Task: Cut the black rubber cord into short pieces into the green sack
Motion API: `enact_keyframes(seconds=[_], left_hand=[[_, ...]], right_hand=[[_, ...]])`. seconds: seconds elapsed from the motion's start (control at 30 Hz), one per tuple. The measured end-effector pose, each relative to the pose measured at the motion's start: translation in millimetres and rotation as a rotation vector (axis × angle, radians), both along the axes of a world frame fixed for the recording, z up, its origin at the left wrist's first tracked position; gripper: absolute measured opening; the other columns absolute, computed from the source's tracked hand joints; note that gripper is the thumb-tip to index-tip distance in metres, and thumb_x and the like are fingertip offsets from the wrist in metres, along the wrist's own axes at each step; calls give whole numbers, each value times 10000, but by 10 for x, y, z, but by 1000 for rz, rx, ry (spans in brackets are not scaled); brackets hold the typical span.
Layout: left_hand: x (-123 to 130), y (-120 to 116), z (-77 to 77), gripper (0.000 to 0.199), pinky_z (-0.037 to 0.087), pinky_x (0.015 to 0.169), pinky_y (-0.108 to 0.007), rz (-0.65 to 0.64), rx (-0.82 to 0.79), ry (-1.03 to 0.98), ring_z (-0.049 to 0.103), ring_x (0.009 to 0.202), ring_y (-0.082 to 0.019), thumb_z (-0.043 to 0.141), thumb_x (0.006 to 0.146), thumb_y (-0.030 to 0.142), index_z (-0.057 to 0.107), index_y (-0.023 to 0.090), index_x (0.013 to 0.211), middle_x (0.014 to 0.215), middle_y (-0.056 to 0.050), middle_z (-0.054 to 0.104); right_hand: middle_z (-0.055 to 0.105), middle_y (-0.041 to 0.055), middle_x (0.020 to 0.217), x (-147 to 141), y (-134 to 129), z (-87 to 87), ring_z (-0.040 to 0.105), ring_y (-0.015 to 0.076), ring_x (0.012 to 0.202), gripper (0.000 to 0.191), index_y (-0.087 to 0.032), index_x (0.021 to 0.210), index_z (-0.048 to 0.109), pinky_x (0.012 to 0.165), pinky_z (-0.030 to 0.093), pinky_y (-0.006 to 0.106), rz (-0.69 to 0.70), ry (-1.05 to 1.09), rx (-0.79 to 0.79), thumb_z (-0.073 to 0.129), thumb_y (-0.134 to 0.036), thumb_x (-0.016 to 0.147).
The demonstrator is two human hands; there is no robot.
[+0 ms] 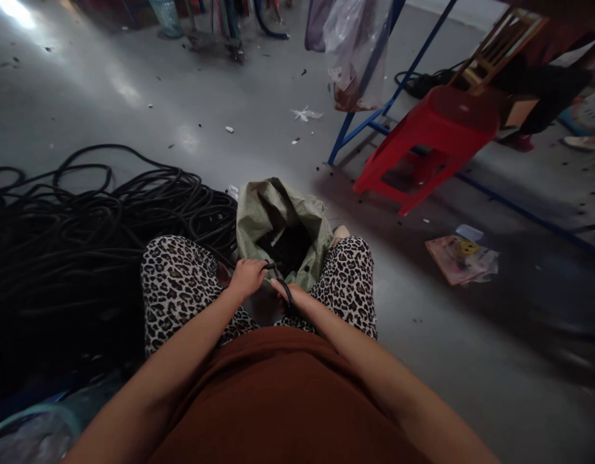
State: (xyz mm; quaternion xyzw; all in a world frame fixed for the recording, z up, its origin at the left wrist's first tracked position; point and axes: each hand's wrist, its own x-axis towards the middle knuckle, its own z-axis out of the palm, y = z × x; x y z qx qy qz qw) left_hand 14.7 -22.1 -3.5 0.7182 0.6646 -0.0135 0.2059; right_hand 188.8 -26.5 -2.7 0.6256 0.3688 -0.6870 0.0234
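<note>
My left hand [249, 277] is closed around a short end of black rubber cord [269, 265] over the near rim of a sack. Close beside it, my right hand [292, 298] grips scissors [288, 294] with a black looped handle; their small blades point toward the cord end and are hard to make out. The pale green woven sack [256, 219] stands with its mouth wide between my knees. Dark small pieces [294, 248] lie inside it, too dim to tell apart.
A big tangle of black cord [133, 212] covers the floor at left. To the right stand a red plastic stool [423, 142] and a blue metal frame [343, 132] with a clear plastic bag [358, 58]. Printed packets [459, 258] lie on the floor. Lower left is a basin [65, 412].
</note>
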Motion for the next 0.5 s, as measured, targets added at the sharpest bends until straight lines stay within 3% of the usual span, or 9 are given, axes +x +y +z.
enact_keyframes(seconds=[0.5], left_hand=[[16, -12, 48, 327, 444, 1014, -412, -8, -13, -8, 689, 1108, -268, 524, 971, 268, 735, 229, 1218, 1113, -106, 788]], right_hand=[[574, 21, 565, 9, -9, -104, 574, 139, 470, 503, -118, 825, 621, 452, 513, 213, -32, 14, 12, 565, -575, 1026]])
